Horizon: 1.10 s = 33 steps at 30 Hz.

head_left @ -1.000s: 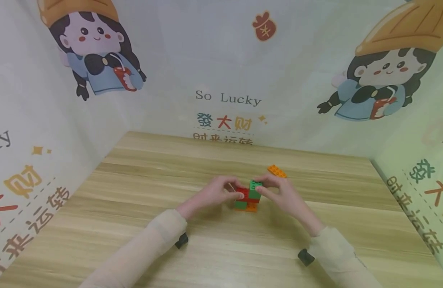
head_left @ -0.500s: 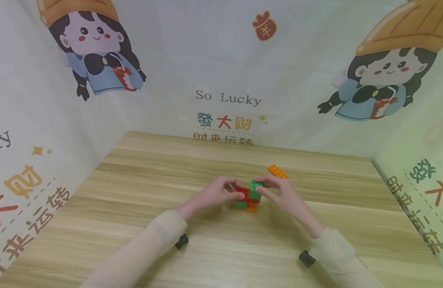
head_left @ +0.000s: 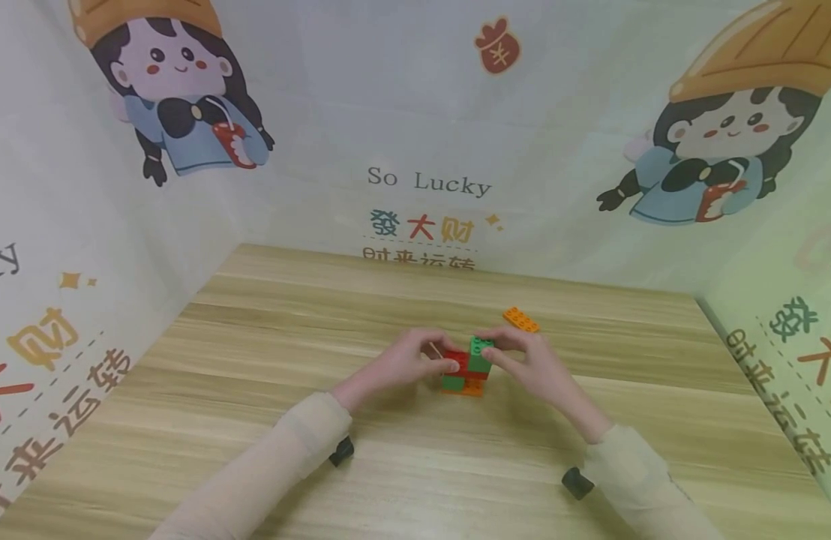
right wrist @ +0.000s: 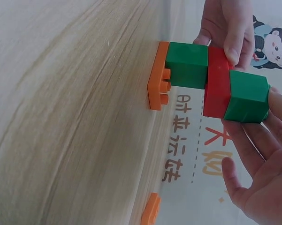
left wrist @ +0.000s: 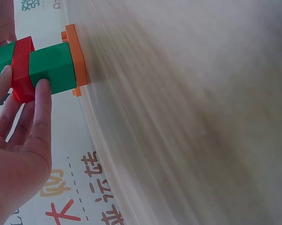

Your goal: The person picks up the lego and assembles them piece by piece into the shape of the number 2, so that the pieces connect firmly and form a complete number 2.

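A small stack of toy building bricks stands on the table between the two hands. Its base is an orange plate [right wrist: 157, 77], with a green brick [right wrist: 187, 65] on one end. Across that lies a flat red brick [right wrist: 217, 84], whose other end carries a second green brick [right wrist: 247, 97]. In the head view the left hand [head_left: 415, 355] pinches the red brick from the left; the left wrist view shows a fingertip against the lower green brick too. From the right, the right hand [head_left: 532, 361] holds the upper green brick [head_left: 481, 354] between thumb and fingers.
A loose orange plate [head_left: 520, 320] lies on the wooden table [head_left: 267, 322] behind the right hand. White printed cloth [head_left: 307, 135] hangs along the back and both sides. A dark wrist-worn piece [head_left: 577, 483] juts out below the right sleeve.
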Available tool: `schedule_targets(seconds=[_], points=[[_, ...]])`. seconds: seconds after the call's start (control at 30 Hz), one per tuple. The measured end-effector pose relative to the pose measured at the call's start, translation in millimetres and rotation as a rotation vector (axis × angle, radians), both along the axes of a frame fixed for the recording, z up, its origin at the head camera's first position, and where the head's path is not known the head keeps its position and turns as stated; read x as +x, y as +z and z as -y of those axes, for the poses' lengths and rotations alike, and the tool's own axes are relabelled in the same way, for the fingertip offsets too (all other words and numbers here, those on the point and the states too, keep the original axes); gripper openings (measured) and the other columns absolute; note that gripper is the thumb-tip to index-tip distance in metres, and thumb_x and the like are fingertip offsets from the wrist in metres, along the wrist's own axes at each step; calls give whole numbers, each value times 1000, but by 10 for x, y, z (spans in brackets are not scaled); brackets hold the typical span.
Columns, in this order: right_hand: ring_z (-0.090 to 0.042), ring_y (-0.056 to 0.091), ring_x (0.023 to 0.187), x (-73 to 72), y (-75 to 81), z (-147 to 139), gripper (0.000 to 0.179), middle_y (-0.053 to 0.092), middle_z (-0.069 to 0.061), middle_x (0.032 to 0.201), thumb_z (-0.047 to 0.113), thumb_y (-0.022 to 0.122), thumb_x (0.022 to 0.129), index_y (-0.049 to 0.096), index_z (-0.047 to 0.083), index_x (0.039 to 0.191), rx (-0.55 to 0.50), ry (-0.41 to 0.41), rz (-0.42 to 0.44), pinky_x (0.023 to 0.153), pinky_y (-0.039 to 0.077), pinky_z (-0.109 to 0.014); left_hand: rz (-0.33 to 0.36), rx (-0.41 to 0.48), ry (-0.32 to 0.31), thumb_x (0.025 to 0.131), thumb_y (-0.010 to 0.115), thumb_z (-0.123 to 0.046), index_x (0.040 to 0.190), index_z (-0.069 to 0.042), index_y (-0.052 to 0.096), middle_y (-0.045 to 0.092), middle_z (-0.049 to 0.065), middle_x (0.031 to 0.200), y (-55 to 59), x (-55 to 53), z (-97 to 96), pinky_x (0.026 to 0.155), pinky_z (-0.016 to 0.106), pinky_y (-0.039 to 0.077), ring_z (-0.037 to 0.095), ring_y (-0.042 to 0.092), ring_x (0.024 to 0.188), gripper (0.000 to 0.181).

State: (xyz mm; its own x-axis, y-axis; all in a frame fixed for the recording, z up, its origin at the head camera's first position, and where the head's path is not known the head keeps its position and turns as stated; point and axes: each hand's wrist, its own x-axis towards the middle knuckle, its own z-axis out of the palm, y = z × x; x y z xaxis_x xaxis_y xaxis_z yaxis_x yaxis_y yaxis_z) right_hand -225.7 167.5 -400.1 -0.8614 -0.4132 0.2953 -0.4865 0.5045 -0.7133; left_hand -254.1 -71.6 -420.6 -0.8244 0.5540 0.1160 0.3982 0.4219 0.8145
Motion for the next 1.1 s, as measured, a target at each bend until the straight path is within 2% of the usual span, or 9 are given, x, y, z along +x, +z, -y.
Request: schedule_targets(seconds=[1.1], points=[[-32,70,107,40,14,13,27,72,-10,119,20,65,96,68,12,121,-13,-1,-2,92,56,-53,5,-15,-2,90,73,-19,109,-12,71,73,5,103,-6,-17,3,75,23,56,11,66,85,21]])
